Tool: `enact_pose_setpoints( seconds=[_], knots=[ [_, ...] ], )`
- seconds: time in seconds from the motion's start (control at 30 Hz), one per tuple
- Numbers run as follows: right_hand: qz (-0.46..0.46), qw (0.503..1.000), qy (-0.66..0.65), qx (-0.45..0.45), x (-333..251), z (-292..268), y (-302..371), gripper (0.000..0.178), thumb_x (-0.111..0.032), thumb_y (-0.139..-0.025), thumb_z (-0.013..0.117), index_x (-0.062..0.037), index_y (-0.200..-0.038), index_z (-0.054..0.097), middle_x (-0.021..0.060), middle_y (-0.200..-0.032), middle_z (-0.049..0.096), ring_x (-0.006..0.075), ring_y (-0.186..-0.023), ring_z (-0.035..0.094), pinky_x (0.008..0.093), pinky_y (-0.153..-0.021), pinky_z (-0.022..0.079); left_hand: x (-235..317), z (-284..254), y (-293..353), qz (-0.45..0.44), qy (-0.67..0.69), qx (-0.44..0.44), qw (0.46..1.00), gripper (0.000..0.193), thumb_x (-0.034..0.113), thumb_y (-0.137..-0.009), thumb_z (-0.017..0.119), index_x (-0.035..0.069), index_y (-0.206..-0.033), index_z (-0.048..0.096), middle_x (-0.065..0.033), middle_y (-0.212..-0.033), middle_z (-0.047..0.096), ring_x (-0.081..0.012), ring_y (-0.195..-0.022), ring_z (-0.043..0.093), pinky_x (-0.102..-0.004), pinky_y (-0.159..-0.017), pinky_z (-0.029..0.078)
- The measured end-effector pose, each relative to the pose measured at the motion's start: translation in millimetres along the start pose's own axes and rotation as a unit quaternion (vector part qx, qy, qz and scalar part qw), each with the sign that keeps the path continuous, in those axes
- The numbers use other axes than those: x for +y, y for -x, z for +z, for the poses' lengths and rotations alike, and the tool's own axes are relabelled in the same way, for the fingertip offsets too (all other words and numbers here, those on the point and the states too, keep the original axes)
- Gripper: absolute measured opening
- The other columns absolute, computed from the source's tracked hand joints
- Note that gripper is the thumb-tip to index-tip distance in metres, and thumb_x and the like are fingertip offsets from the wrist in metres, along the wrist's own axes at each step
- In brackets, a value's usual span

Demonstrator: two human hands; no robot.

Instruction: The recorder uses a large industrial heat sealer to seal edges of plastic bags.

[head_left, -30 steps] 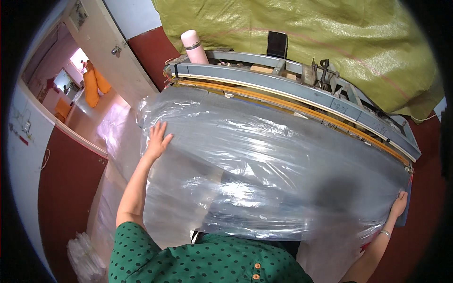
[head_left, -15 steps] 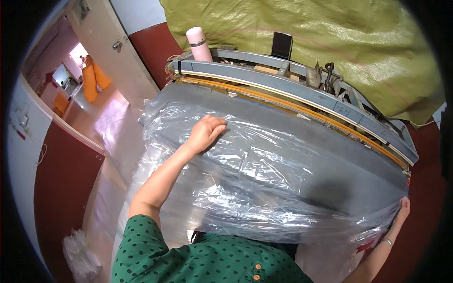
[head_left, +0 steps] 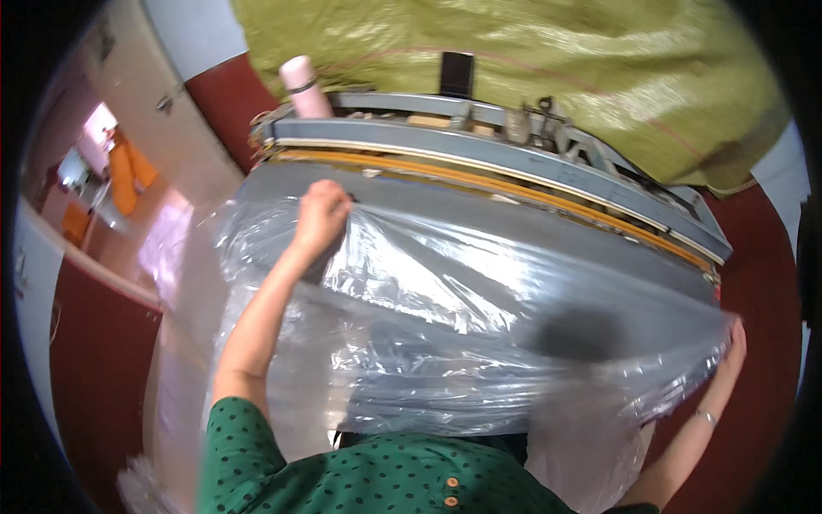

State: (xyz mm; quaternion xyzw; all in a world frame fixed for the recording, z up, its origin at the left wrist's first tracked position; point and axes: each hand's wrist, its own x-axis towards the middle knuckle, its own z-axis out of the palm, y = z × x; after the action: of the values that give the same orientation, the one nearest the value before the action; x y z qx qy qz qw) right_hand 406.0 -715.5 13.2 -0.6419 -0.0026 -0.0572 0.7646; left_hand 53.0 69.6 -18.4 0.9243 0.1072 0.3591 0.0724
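Note:
A clear plastic sheet (head_left: 445, 283) lies in shiny folds over a grey work surface (head_left: 411, 201) and hangs down toward me at the front. My left hand (head_left: 324, 212) pinches the sheet's far edge near the left side, and taut creases fan out from its fingers. At the far right, my right hand (head_left: 734, 343) grips the right end of the same sheet beside the surface's edge. The fingertips of that hand are partly hidden by the plastic.
A grey metal bar (head_left: 488, 158) with an orange strip (head_left: 479, 182) runs along the back. Behind it stand a pink bottle (head_left: 306, 87), a dark phone-like slab (head_left: 456, 74) and metal tools (head_left: 545, 124). A yellow-green tarp (head_left: 548, 43) hangs beyond. An open door (head_left: 163, 94) is at left.
My left hand has moved farther away and left relative to the surface, drawing the sheet's far edge taut. My right hand has shifted slightly upward, still on its end. The view has tilted.

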Motion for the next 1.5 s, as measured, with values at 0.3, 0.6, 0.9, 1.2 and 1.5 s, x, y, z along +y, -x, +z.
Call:
enact_pose_setpoints(
  seconds=[0.3, 0.6, 0.9, 1.2, 1.5],
  knots=[
    [-0.287, 0.882, 0.340, 0.153, 120.3, 165.3, -53.0, 0.019, -0.019, -0.084, 0.051, -0.0013, -0.078, 0.051, 0.0022, -0.067, 0.051, 0.0102, -0.062, 0.046, 0.0243, -0.059, 0.039, -61.8, 47.5, -27.3, -0.337, 0.218, 0.199, 0.894, 0.017, 0.017, -0.085, 0.044, 0.005, -0.073, 0.044, -0.0010, -0.060, 0.046, -0.0085, -0.053, 0.040, -0.0240, -0.049, 0.036],
    [-0.205, 0.932, 0.234, 0.187, 120.3, 202.0, -62.1, 0.018, -0.019, -0.082, 0.055, -0.0036, -0.074, 0.050, 0.0004, -0.058, 0.048, 0.0084, -0.052, 0.043, 0.0222, -0.050, 0.036, -91.9, 84.6, -43.4, -0.333, 0.207, 0.216, 0.894, 0.017, 0.018, -0.082, 0.054, 0.005, -0.073, 0.048, 0.0042, -0.058, 0.042, -0.0052, -0.052, 0.036, -0.0210, -0.048, 0.032],
    [-0.131, 0.950, 0.150, 0.239, 98.6, 193.3, -68.4, 0.014, -0.014, -0.083, 0.048, -0.0042, -0.093, 0.044, 0.0077, -0.073, 0.052, 0.0126, -0.051, 0.049, 0.0247, -0.040, 0.038, -67.6, 71.2, -54.8, -0.384, 0.422, 0.305, 0.762, 0.013, 0.018, -0.083, 0.050, 0.006, -0.084, 0.044, 0.0000, -0.062, 0.045, -0.0091, -0.053, 0.045, -0.0206, -0.042, 0.035],
    [-0.425, 0.809, 0.353, 0.199, 46.7, 306.5, 25.0, 0.026, -0.019, -0.082, 0.051, -0.0015, -0.101, 0.049, 0.0131, -0.096, 0.053, 0.0274, -0.091, 0.049, 0.0345, -0.082, 0.037, -48.7, 15.3, -32.3, -0.259, 0.372, 0.101, 0.885, 0.005, 0.006, -0.080, 0.047, 0.004, -0.085, 0.046, 0.0004, -0.071, 0.047, -0.0065, -0.063, 0.045, -0.0201, -0.058, 0.039],
    [-0.421, 0.785, 0.356, -0.283, 64.0, 430.3, 168.4, 0.010, -0.010, -0.077, 0.057, -0.0017, -0.080, 0.054, 0.0065, -0.078, 0.055, 0.0139, -0.076, 0.051, 0.0259, -0.067, 0.040, -24.1, -50.8, 26.3, -0.236, 0.325, 0.336, 0.852, 0.010, 0.009, -0.080, 0.057, 0.005, -0.084, 0.048, 0.0004, -0.081, 0.049, -0.0078, -0.076, 0.046, -0.0201, -0.070, 0.039]
  ],
)
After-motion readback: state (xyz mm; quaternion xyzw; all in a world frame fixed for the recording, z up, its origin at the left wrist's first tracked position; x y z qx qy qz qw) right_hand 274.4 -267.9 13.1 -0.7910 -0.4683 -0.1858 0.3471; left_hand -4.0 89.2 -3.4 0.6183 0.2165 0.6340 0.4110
